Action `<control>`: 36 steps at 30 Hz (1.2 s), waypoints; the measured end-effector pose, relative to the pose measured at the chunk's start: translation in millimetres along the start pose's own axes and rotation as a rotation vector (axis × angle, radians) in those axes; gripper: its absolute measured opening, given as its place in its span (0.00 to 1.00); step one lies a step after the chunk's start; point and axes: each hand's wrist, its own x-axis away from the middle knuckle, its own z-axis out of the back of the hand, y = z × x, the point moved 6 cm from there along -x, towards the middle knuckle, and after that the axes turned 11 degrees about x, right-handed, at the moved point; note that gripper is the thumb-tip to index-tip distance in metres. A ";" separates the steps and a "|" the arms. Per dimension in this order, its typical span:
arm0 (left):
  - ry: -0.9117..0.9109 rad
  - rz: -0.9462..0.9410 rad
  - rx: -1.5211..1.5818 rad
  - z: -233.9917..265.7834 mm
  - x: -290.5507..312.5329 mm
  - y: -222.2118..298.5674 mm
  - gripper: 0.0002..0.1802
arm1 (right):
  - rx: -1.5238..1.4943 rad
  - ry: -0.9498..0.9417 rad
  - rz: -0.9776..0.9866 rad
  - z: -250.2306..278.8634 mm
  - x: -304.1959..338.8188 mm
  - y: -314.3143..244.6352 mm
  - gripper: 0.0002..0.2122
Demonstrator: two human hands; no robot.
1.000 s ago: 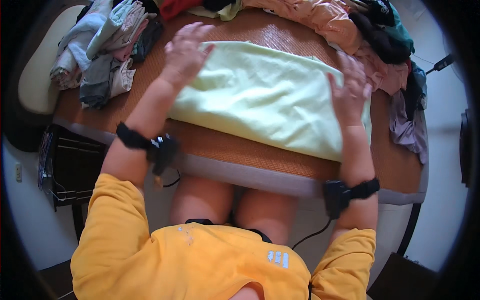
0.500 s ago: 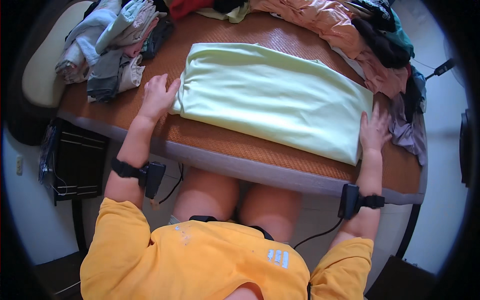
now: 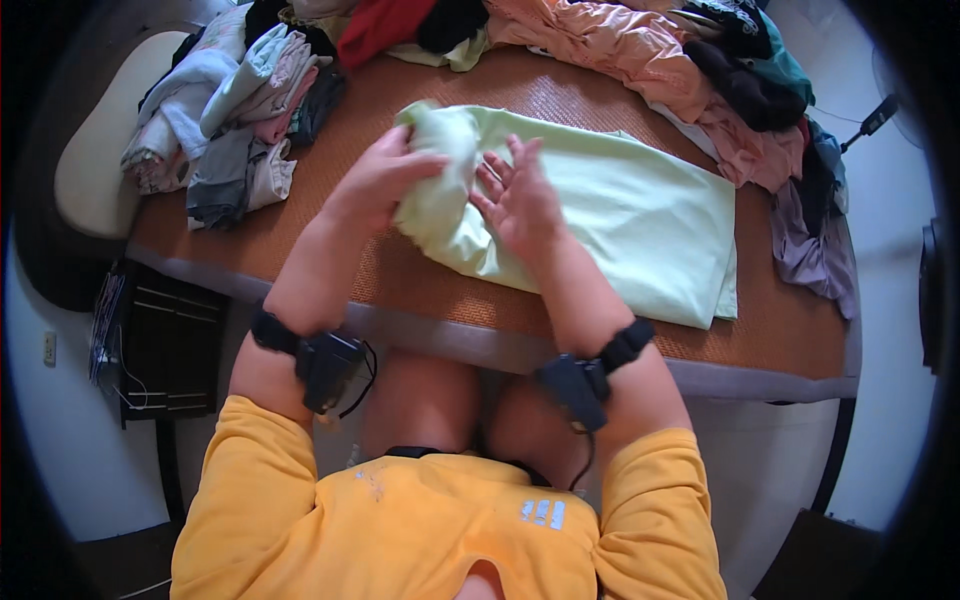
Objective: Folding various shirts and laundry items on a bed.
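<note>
A pale green folded cloth [image 3: 630,220] lies lengthwise on the brown woven mat [image 3: 600,80]. Its left end is raised and bunched over, slightly blurred by motion. My left hand [image 3: 385,180] grips that end, the thumb on top and some of the fingers hidden. On the cloth's left part, just right of the lifted fold, my right hand [image 3: 522,205] has its fingers apart, palm turned toward the fold. It holds nothing.
Folded clothes [image 3: 225,130] are stacked at the back left beside a cream cushion [image 3: 90,150]. Along the far and right edges runs a heap of loose garments, with peach fabric [image 3: 610,50] and a purple garment [image 3: 810,250]. A dark shelf unit [image 3: 170,340] stands at left.
My left hand has moved right, lifting and folding over the cloth's left end. From the cloth's right end, my right hand has crossed left to beside that fold.
</note>
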 end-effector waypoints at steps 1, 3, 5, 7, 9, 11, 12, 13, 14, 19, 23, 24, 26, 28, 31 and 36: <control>-0.151 -0.019 -0.022 -27.8 -0.9 2.6 0.29 | -0.064 -0.032 -0.010 -5.2 17.1 -15.6 0.37; -0.265 -0.119 -0.244 -91.1 -13.4 -10.2 0.28 | -0.189 -0.240 0.095 22.4 29.9 -39.4 0.36; -0.379 -0.069 -0.212 -134.9 -16.4 -28.4 0.27 | -0.189 -0.317 0.201 69.5 42.1 -68.0 0.34; -0.358 -0.212 -0.308 -145.8 -25.0 -50.8 0.26 | -0.181 -0.063 0.158 95.8 54.3 -78.5 0.28; -0.136 -0.401 -0.494 -127.5 -28.3 -44.0 0.22 | -0.206 -0.018 0.025 92.1 74.6 -90.1 0.23; 0.124 -0.535 -0.526 -80.4 -40.2 -53.7 0.22 | 0.421 0.261 0.016 143.6 63.2 -88.8 0.24; 0.143 -0.361 -0.352 -65.8 -41.2 -55.2 0.24 | 0.501 0.282 0.041 149.4 61.8 -85.5 0.26; 0.300 -0.250 -0.367 -42.1 -42.8 -64.8 0.26 | 0.585 0.300 0.072 147.4 61.3 -84.4 0.28; 0.321 -0.104 -0.261 -40.2 -38.0 -68.4 0.28 | 0.583 0.297 0.110 144.2 61.3 -83.9 0.28; 0.201 0.115 -0.151 -53.5 -23.4 -79.6 0.30 | 0.543 0.218 0.081 131.0 69.4 -86.3 0.31; 0.087 0.109 -0.027 -53.9 -30.1 -93.2 0.21 | 0.712 0.343 0.127 126.0 72.8 -86.4 0.39; 0.077 0.134 0.085 -59.2 -31.0 -94.2 0.20 | 0.884 0.455 0.250 143.1 71.1 -94.8 0.40; 0.100 0.171 0.193 -52.1 -29.8 -96.6 0.19 | 1.355 0.709 0.380 120.5 91.6 -121.2 0.43; 0.103 0.147 0.241 -51.1 -27.1 -96.9 0.17 | 1.734 0.793 0.796 83.5 102.7 -135.0 0.40; 0.075 0.101 0.318 -53.6 -25.4 -94.4 0.16 | 1.854 0.550 0.870 38.6 91.6 -107.8 0.29; -0.101 -0.049 0.245 -111.0 -18.9 -44.9 0.19 | 0.753 0.145 0.417 42.5 61.2 -60.6 0.32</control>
